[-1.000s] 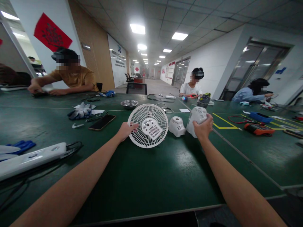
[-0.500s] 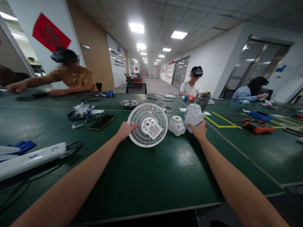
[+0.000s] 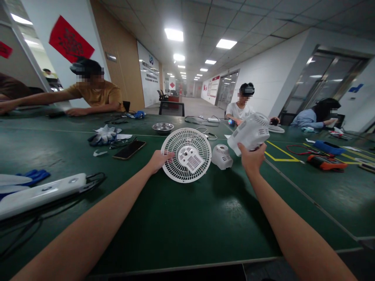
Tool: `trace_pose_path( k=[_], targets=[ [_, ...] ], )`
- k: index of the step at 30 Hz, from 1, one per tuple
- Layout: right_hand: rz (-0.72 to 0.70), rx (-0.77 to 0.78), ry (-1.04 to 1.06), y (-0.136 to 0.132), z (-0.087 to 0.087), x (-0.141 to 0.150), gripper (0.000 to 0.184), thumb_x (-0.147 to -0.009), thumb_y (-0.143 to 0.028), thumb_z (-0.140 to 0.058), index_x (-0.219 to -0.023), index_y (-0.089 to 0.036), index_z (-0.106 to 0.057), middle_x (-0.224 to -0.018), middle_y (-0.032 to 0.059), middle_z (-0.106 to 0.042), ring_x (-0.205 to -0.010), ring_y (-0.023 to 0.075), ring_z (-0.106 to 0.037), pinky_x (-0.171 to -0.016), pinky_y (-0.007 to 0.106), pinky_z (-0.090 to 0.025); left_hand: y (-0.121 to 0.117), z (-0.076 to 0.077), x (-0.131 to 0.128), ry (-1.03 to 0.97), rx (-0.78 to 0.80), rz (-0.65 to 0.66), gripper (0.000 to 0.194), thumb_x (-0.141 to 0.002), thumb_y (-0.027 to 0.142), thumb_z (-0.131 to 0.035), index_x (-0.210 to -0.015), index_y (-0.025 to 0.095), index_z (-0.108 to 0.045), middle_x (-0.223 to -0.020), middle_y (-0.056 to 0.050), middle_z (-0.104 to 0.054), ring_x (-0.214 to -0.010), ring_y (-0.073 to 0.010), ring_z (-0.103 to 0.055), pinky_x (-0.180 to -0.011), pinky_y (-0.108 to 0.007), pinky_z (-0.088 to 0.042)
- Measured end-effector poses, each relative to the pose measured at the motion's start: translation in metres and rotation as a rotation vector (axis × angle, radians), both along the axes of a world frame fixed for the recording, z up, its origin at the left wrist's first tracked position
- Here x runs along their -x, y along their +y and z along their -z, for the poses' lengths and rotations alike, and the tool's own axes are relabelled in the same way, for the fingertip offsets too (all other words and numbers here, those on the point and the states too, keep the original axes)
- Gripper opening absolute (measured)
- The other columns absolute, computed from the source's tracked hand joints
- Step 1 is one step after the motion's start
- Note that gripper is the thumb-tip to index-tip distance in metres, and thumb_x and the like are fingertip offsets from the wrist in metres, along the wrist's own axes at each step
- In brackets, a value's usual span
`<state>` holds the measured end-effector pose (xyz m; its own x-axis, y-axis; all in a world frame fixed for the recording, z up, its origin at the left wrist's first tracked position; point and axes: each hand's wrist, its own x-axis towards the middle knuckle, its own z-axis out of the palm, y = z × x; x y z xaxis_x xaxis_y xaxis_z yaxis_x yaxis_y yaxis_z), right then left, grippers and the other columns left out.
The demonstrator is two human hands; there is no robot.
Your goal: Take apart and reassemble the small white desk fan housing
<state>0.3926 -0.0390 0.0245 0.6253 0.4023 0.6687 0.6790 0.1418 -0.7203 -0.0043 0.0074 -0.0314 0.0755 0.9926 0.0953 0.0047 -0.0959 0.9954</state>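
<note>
My left hand [image 3: 160, 160] grips the left rim of a round white fan grille [image 3: 190, 175], thumb over the front. A white slotted plate sits at the grille's middle, and the grille stands tilted up, facing me. In my right hand [image 3: 253, 158] is a larger white plastic housing [image 3: 249, 132] with vent slots, tilted and raised above the table; my fingers behind it are partly hidden. Between the two stands a smaller white vented cover [image 3: 222, 157] on the green table [image 3: 187, 222], close to the grille's right edge.
A black phone [image 3: 129, 149], gloves [image 3: 104, 134] and a steel bowl [image 3: 163, 127] lie left and behind. A white power strip [image 3: 43, 195] with cables is at near left. Right are an orange meter [image 3: 326, 163] and a blue tray [image 3: 329, 147]. Several people sit around the table.
My right hand has lifted the larger housing off the table and tilted it to the right. My left hand still holds the grille. The view has shifted slightly.
</note>
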Motion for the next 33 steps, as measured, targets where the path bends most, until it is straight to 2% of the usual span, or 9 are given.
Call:
trace_pose_path(
  k=[3, 8, 10, 16, 25, 33],
  targets=[
    [-0.057, 0.026, -0.057, -0.004, 0.001, 0.018, 0.077, -0.064, -0.058, -0.079, -0.122, -0.018, -0.049, -0.109, 0.0156, -0.071, -0.095, 0.0332, -0.068, -0.081, 0.042, -0.051, -0.001, -0.001, -0.001, -0.005, -0.015, -0.004, 0.023, -0.076, 0.027, -0.082, -0.090, 0.011, -0.075, -0.085, -0.009, -0.076, -0.073, -0.0205, -0.072, -0.072, -0.035, -0.060],
    [-0.179, 0.284, -0.165, 0.000, 0.014, 0.033, 0.081, -0.063, -0.062, -0.077, -0.125, -0.018, -0.049, -0.109, 0.0162, -0.071, -0.094, 0.0344, -0.068, -0.083, 0.045, -0.051, -0.001, 0.000, -0.002, -0.022, -0.028, -0.008, 0.032, -0.070, 0.033, -0.086, -0.089, 0.010, -0.075, -0.082, -0.009, -0.076, -0.071, -0.0204, -0.070, -0.072, -0.036, -0.059],
    [-0.194, 0.323, -0.199, 0.003, 0.018, 0.034, 0.082, -0.063, -0.063, -0.076, -0.126, -0.018, -0.049, -0.110, 0.0160, -0.071, -0.095, 0.0350, -0.068, -0.084, 0.045, -0.051, 0.000, 0.000, -0.001, -0.006, -0.016, 0.000, 0.036, -0.068, 0.037, -0.087, -0.089, 0.009, -0.075, -0.081, -0.009, -0.076, -0.070, -0.0211, -0.071, -0.071, -0.037, -0.059],
    [-0.151, 0.260, -0.147, 0.004, 0.019, 0.025, 0.081, -0.063, -0.063, -0.076, -0.126, -0.019, -0.050, -0.110, 0.0158, -0.071, -0.095, 0.0347, -0.068, -0.085, 0.046, -0.051, 0.000, -0.001, 0.002, 0.029, 0.004, -0.002, 0.036, -0.069, 0.038, -0.086, -0.092, 0.012, -0.075, -0.085, -0.010, -0.077, -0.073, -0.0225, -0.072, -0.071, -0.037, -0.059],
    [0.007, 0.114, 0.000, 0.007, 0.005, -0.023, 0.080, -0.060, -0.057, -0.079, -0.124, -0.018, -0.050, -0.113, 0.0166, -0.068, -0.099, 0.0339, -0.066, -0.088, 0.046, -0.049, -0.004, -0.005, 0.000, 0.021, 0.010, 0.005, 0.032, -0.071, 0.033, -0.086, -0.092, 0.012, -0.075, -0.089, -0.011, -0.077, -0.076, -0.0221, -0.072, -0.072, -0.036, -0.059],
    [-0.028, 0.253, -0.105, 0.010, 0.022, -0.022, 0.083, -0.060, -0.060, -0.077, -0.125, -0.017, -0.050, -0.111, 0.0167, -0.069, -0.097, 0.0365, -0.066, -0.087, 0.049, -0.049, -0.003, -0.004, 0.000, 0.019, 0.002, 0.011, 0.037, -0.069, 0.036, -0.086, -0.094, 0.012, -0.076, -0.084, -0.010, -0.077, -0.073, -0.0225, -0.072, -0.071, -0.037, -0.058]
  ],
)
